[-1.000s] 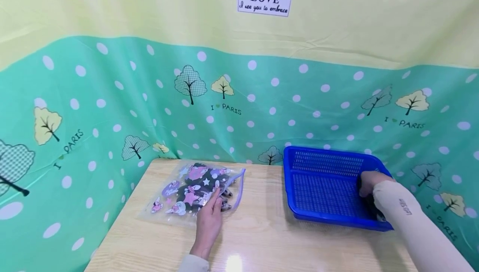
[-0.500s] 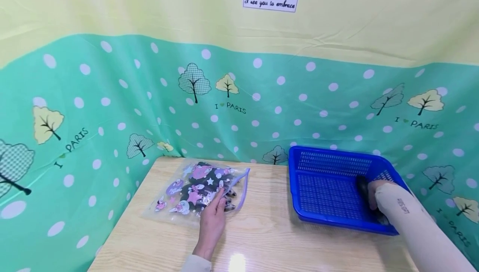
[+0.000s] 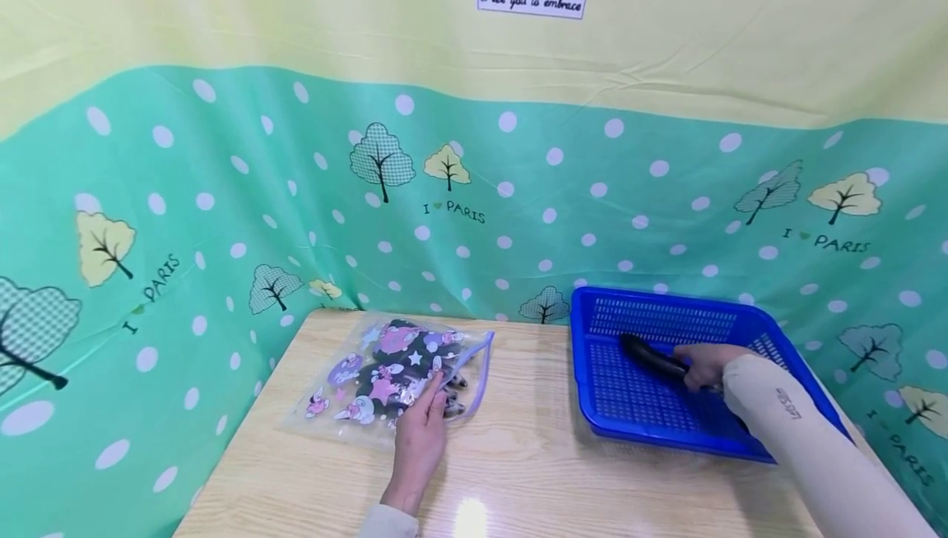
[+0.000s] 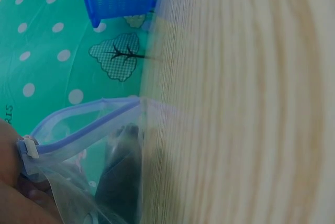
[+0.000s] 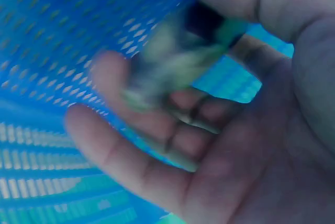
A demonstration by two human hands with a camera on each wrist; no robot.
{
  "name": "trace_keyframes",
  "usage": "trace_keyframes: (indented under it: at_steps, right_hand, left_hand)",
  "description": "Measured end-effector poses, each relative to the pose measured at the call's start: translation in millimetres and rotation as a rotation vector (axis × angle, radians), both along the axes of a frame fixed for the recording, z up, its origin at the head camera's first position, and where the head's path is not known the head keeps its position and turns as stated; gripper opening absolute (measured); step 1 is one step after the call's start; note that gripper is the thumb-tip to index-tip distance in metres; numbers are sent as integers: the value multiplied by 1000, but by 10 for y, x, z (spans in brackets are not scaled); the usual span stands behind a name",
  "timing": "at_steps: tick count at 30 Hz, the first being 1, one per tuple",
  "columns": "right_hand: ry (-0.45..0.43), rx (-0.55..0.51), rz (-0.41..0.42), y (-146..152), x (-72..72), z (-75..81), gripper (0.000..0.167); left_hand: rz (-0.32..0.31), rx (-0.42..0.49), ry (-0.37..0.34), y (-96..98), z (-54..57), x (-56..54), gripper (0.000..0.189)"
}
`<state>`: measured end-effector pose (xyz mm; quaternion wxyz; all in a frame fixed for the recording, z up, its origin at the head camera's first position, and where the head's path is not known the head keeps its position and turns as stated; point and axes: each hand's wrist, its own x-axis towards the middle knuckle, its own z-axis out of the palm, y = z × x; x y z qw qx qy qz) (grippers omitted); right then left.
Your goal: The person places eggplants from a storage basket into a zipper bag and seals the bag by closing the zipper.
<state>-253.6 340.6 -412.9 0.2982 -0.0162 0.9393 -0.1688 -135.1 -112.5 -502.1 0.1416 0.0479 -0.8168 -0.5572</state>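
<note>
My left hand grips the edge of a clear zip bag with pink, purple and black cartoon prints. In the left wrist view, the fingers hold the purple-edged mouth beside a white slider, and the mouth gapes. Several dark objects lie inside, their kind unclear. Over the blue basket, my right hand holds a long, dark, curved object between thumb and fingers. Its near end looks pale and mottled but is blurred in the right wrist view.
The blue perforated basket stands at the right of the wooden table. Something dark shows in it beside my right sleeve. A green and yellow printed curtain hangs behind and at the sides.
My right hand has moved left and up from the basket's right side, bringing the dark curved object with it. The left hand has stayed on the bag; the head view has shifted slightly.
</note>
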Motion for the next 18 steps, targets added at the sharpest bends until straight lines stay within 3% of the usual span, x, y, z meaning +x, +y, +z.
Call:
trace_keyframes:
  at_steps: [10, 18]
  right_hand:
    - [164, -125, 139, -310, -79, 172, 53]
    - [250, -325, 27, -519, -132, 286, 54]
  left_hand:
    - [-7, 3, -6, 2, -19, 8, 40]
    - [-4, 5, -4, -1, 5, 5, 40]
